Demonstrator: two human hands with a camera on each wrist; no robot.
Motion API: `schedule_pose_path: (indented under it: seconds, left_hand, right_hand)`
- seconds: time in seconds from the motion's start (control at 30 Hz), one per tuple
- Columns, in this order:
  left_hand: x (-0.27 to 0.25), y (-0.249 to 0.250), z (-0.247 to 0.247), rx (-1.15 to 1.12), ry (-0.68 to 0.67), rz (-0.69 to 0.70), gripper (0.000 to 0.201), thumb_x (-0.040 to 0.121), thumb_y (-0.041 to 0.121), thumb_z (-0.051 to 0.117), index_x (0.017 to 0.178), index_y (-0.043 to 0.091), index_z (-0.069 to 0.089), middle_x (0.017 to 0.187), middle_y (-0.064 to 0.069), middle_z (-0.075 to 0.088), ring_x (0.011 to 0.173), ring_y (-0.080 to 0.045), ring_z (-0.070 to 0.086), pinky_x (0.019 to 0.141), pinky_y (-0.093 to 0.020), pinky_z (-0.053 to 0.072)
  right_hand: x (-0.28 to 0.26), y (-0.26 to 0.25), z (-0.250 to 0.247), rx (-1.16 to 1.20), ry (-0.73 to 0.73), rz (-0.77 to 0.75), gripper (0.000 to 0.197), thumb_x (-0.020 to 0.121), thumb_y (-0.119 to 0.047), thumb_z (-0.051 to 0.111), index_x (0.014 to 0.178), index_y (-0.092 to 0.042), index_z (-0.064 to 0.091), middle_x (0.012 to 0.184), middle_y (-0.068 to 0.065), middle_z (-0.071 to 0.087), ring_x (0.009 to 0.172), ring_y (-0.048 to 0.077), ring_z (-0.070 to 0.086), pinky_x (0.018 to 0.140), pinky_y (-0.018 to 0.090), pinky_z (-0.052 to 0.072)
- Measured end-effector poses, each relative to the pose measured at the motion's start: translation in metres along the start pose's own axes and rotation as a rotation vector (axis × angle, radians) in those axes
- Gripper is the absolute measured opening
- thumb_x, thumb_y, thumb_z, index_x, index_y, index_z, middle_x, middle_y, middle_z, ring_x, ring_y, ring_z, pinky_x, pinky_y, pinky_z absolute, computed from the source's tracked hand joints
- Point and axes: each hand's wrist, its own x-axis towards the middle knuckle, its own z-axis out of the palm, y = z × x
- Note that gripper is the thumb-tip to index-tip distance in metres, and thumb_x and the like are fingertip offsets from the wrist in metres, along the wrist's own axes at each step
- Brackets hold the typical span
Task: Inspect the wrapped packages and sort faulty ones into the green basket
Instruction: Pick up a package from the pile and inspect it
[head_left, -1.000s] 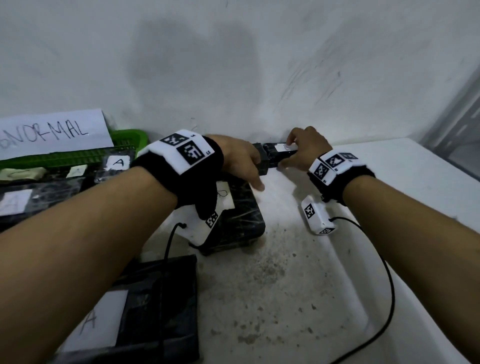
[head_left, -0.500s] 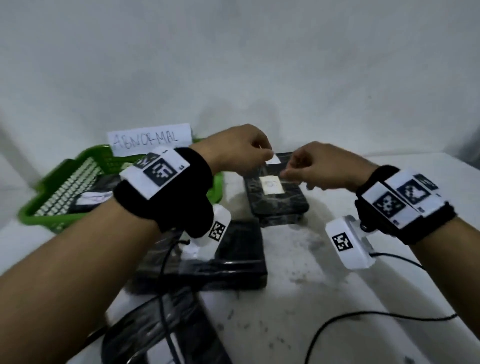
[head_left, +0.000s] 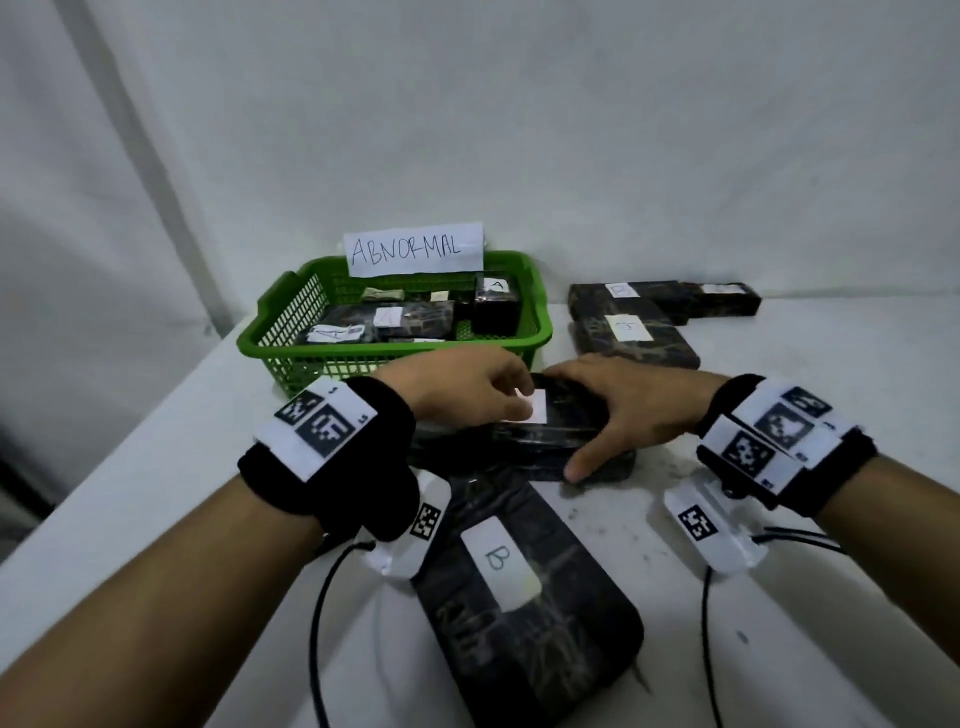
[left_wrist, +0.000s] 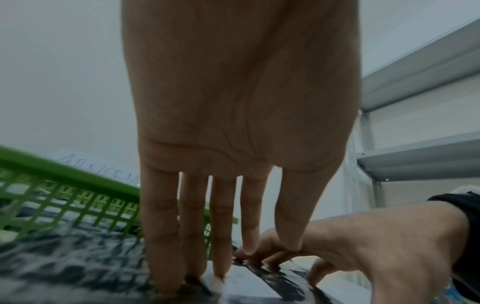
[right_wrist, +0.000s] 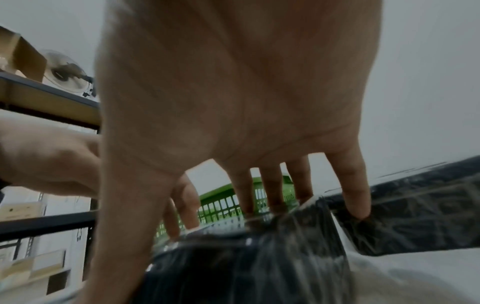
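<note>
On the white counter, against the wall, stands the green basket with its "ABNORMAL" sign, several black wrapped packages already lying inside. Nearer, just in front of the basket, lies the package under inspection, stacked on another dark one. It is a flat black slab under glossy, crinkled film with a white paper label on top. It looks stiff and boxy, probably fairly light, but the film should be slick, so the short ends are the safest hold. The left hand rests straight fingers on its top. The right hand clasps the right end, thumb on the near edge, fingers curled over the far one.
</note>
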Motion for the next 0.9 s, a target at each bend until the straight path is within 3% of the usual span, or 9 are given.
schedule_pose_path:
  seconds: [0.17, 0.37, 0.43, 0.53, 0.6, 0.67, 0.73, 0.83, 0.9]
  left_hand:
    - [-0.015, -0.017, 0.008, -0.025, 0.189, -0.125, 0.026, 0.092, 0.044, 0.065, 0.104, 0.021, 0.060, 0.102, 0.004, 0.064, 0.094, -0.018, 0.059, 0.079, -0.031, 0.047]
    - [-0.044, -0.033, -0.004, -0.074, 0.387, -0.302, 0.054, 0.083, 0.062, 0.066, 0.106, 0.016, 0.050, 0.098, 0.000, 0.059, 0.091, -0.021, 0.056, 0.068, -0.034, 0.040]
    - [-0.053, -0.036, -0.008, -0.176, 0.464, -0.308, 0.062, 0.078, 0.065, 0.069, 0.111, 0.018, 0.047, 0.097, 0.004, 0.056, 0.096, -0.020, 0.056, 0.073, -0.034, 0.043]
    - [-0.064, -0.049, -0.014, -0.265, 0.674, -0.266, 0.087, 0.065, 0.071, 0.075, 0.128, 0.018, 0.046, 0.124, -0.003, 0.052, 0.116, -0.022, 0.053, 0.099, -0.042, 0.048]
    - [-0.071, -0.060, -0.017, -0.451, 0.757, -0.196, 0.103, 0.054, 0.076, 0.077, 0.135, 0.023, 0.043, 0.133, -0.001, 0.049, 0.124, -0.018, 0.053, 0.104, -0.039, 0.047]
    - [-0.075, -0.066, -0.021, -0.823, 0.702, -0.083, 0.094, 0.057, 0.064, 0.085, 0.132, 0.020, 0.048, 0.124, 0.001, 0.064, 0.115, -0.018, 0.065, 0.089, -0.032, 0.056]
    - [-0.072, -0.070, -0.024, -1.101, 0.631, 0.022, 0.071, 0.067, 0.039, 0.085, 0.126, 0.010, 0.057, 0.109, -0.003, 0.075, 0.099, -0.022, 0.073, 0.075, -0.031, 0.060]
    - [-0.065, -0.072, -0.039, -1.218, 0.743, 0.122, 0.051, 0.071, 0.025, 0.077, 0.116, 0.006, 0.061, 0.094, -0.004, 0.077, 0.084, -0.020, 0.075, 0.069, -0.032, 0.062]
    - [-0.059, -0.074, -0.049, -1.217, 0.792, 0.162, 0.054, 0.069, 0.024, 0.076, 0.117, 0.006, 0.060, 0.097, -0.006, 0.076, 0.085, -0.020, 0.075, 0.073, -0.034, 0.062]
  right_hand:
    - [0.002, -0.002, 0.014, -0.067, 0.200, -0.016, 0.113, 0.056, -0.051, 0.093, 0.148, -0.030, 0.032, 0.128, -0.003, 0.044, 0.121, 0.020, 0.041, 0.104, 0.040, 0.042]
    - [-0.018, -0.005, 0.012, -0.118, 0.494, -0.318, 0.092, 0.052, -0.054, 0.081, 0.133, -0.028, 0.046, 0.128, -0.005, 0.046, 0.117, 0.019, 0.041, 0.094, 0.038, 0.046]
    - [-0.023, -0.010, 0.006, -0.137, 0.620, -0.404, 0.084, 0.053, -0.049, 0.082, 0.126, -0.024, 0.051, 0.127, -0.003, 0.049, 0.117, 0.022, 0.044, 0.095, 0.035, 0.044]
    - [-0.025, -0.017, -0.003, -0.120, 0.758, -0.461, 0.082, 0.053, -0.040, 0.088, 0.123, -0.017, 0.053, 0.129, 0.003, 0.052, 0.120, 0.027, 0.045, 0.101, 0.027, 0.036]
    - [-0.025, -0.023, -0.011, -0.083, 0.847, -0.483, 0.081, 0.053, -0.038, 0.088, 0.122, -0.012, 0.054, 0.130, 0.007, 0.053, 0.122, 0.032, 0.048, 0.104, 0.020, 0.030]
    - [-0.023, -0.033, -0.019, -0.051, 0.951, -0.513, 0.079, 0.056, -0.041, 0.084, 0.122, -0.009, 0.054, 0.131, 0.011, 0.053, 0.124, 0.037, 0.048, 0.107, 0.016, 0.024]
    - [-0.017, -0.043, -0.026, -0.039, 1.046, -0.531, 0.083, 0.060, -0.042, 0.082, 0.130, -0.008, 0.052, 0.139, 0.013, 0.049, 0.133, 0.038, 0.042, 0.114, 0.022, 0.022]
    - [-0.005, -0.051, -0.034, 0.158, 1.074, -0.474, 0.112, 0.064, -0.049, 0.082, 0.156, -0.019, 0.026, 0.158, 0.008, 0.023, 0.151, 0.029, 0.018, 0.125, 0.043, 0.022]
    - [0.001, -0.059, -0.038, 0.556, 0.993, -0.472, 0.122, 0.067, -0.053, 0.082, 0.160, -0.030, 0.006, 0.162, 0.000, 0.014, 0.153, 0.012, 0.020, 0.122, 0.033, 0.030]
